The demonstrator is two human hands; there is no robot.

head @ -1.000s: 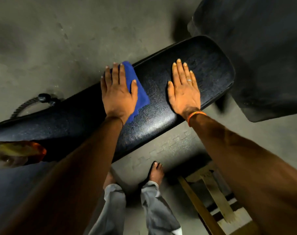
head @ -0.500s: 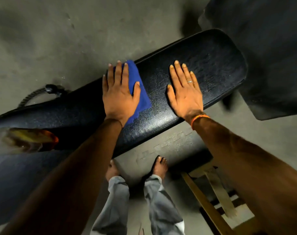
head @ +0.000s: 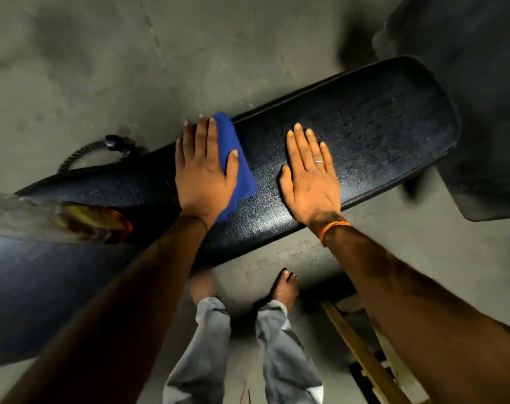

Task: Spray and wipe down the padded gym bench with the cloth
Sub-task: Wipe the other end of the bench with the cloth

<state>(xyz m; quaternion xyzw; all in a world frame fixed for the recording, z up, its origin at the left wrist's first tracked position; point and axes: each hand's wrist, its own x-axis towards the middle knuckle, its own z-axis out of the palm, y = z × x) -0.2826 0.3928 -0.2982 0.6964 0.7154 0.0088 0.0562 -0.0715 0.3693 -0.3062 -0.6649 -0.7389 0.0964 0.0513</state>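
Blue cloth (head: 242, 176) lies flat under the left hand (head: 202, 177), fingers straight, pressed onto the black padded bench (head: 379, 126); at its 3 o'clock the right hand (head: 312, 182) rests flat, fingers spread, holding nothing.

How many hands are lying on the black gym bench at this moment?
2. The left hand presses flat on the blue cloth near the middle of the gym bench. The right hand lies flat on the bare pad, beside it. Neither is hidden.
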